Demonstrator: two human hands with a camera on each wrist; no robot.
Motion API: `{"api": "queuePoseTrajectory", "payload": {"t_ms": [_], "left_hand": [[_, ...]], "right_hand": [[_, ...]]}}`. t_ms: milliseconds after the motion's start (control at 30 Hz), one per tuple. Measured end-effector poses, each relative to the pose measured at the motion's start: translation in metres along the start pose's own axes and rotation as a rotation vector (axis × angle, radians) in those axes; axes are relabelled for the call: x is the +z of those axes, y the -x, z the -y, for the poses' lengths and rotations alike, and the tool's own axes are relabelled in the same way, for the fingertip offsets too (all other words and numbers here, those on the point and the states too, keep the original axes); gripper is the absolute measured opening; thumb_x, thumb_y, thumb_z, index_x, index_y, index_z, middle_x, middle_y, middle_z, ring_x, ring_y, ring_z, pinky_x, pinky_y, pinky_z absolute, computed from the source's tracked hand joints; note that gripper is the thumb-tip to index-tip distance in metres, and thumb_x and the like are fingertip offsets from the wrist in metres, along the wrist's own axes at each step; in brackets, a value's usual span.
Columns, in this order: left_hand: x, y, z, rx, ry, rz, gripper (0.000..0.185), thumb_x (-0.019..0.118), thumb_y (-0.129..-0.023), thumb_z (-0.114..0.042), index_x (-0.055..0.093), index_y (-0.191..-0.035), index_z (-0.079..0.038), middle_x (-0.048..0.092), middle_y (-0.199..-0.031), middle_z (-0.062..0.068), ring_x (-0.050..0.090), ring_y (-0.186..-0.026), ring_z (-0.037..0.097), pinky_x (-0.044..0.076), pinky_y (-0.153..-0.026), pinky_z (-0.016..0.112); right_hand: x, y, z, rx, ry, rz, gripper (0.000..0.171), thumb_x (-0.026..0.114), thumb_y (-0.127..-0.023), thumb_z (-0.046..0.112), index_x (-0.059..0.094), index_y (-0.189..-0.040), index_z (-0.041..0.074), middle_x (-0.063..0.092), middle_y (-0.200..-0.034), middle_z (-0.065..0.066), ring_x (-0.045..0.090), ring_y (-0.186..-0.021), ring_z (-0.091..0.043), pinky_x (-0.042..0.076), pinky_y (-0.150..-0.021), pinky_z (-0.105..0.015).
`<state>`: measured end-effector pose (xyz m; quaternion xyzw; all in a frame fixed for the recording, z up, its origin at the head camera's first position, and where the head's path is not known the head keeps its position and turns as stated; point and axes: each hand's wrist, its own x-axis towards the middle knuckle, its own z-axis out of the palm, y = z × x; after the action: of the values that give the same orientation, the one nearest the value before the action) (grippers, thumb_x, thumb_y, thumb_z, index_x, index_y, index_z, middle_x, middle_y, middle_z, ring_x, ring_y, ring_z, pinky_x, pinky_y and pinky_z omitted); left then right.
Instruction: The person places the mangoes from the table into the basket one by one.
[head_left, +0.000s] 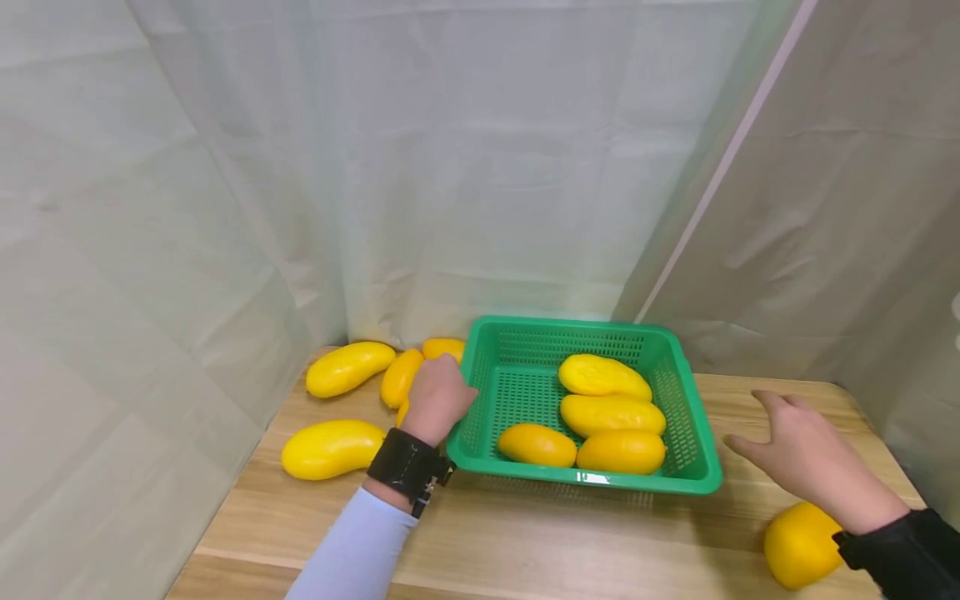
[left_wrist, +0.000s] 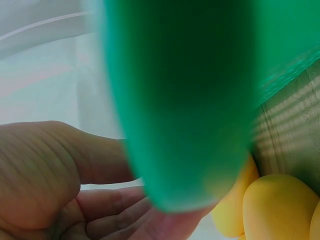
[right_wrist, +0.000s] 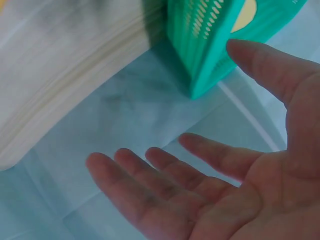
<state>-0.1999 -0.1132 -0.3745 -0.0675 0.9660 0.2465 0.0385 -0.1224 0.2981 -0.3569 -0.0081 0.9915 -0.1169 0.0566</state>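
The left hand grips the left rim of the basket, fingers curled over its edge; the right hand hovers open, fingers spread, just right of the basket and apart from it. The basket sits on the counter with 4 mangoes inside. To steady it well, I judge the right fingers should close on the near right rim (low, so the load stays level).

Hard to make out: the left wrist view is mostly blurred green plastic, so how far the fingertips wrap is unclear. One mango is partly behind the right wrist.
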Motion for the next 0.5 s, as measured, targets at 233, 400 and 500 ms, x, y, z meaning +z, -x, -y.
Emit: {"api": "queuePoseTrajectory", "payload": {"t_ms": [233, 400, 500], "left_hand": [[0.001, 0.001, 0.0, 0.001, 0.01, -0.003, 0.025, 0.072, -0.076, -0.021, 0.055, -0.081, -0.003, 0.059, -0.066, 0.01, 0.057, -0.05, 0.019, 0.044, -0.04, 0.024], [0.002, 0.0, 0.001, 0.0, 0.002, -0.003, 0.026, 0.072, -0.076, -0.022, 0.055, -0.081, -0.003, 0.059, -0.065, 0.01, 0.057, -0.05, 0.019, 0.044, -0.039, 0.024], [0.002, 0.0, 0.001, 0.0, -0.004, -0.005, 0.027, 0.072, -0.076, -0.023, 0.055, -0.08, -0.003, 0.059, -0.064, 0.009, 0.057, -0.049, 0.018, 0.044, -0.039, 0.024]], "right_hand": [[0.011, 0.0, -0.02, -0.019, 0.049, 0.129, 0.101, 0.064, -0.068, 0.068, 0.042, -0.127, -0.011, 0.046, -0.121, -0.041, 0.048, -0.103, -0.055, 0.043, -0.078, -0.065], [0.021, 0.002, -0.031, -0.105, 0.017, 0.262, 0.095, 0.075, -0.06, 0.06, 0.047, -0.128, -0.001, 0.048, -0.124, -0.034, 0.051, -0.106, -0.05, 0.045, -0.078, -0.061], [0.025, 0.003, -0.037, -0.126, -0.021, 0.334, 0.095, 0.083, -0.053, 0.05, 0.049, -0.127, 0.002, 0.051, -0.125, -0.029, 0.052, -0.107, -0.044, 0.046, -0.08, -0.059]]}}
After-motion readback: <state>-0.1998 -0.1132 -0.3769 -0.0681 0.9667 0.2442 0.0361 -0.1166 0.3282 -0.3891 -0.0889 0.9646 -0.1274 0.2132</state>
